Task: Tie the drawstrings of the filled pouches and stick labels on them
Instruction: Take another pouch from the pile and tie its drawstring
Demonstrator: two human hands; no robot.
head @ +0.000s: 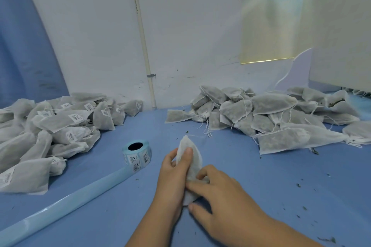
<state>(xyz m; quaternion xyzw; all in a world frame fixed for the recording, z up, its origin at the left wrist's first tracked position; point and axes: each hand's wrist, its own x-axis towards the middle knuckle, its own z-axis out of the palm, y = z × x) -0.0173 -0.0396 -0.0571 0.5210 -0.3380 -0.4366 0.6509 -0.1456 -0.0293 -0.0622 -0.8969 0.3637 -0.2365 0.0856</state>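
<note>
On the blue table, the left hand grips a white pouch edge-up, thumb across it, while the right hand pinches its lower end, label roll nearby.

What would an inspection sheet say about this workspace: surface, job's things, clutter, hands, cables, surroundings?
Surface: blue table cover, mostly flat.
Job's things: one pouch held in both hands; labelled pile at left; unlabelled pile at right, strings loose; label roll left of the hands, its bare backing strip trailing to the near left.
Clutter: dark crumbs scattered on the cover, mostly at right.
Hands: left hand grips the pouch's upper part, thumb across it; right hand pinches its lower end.
Cables: nothing seen.
Surroundings: white wall with a pipe; blue curtain at left; window blind at right.
</note>
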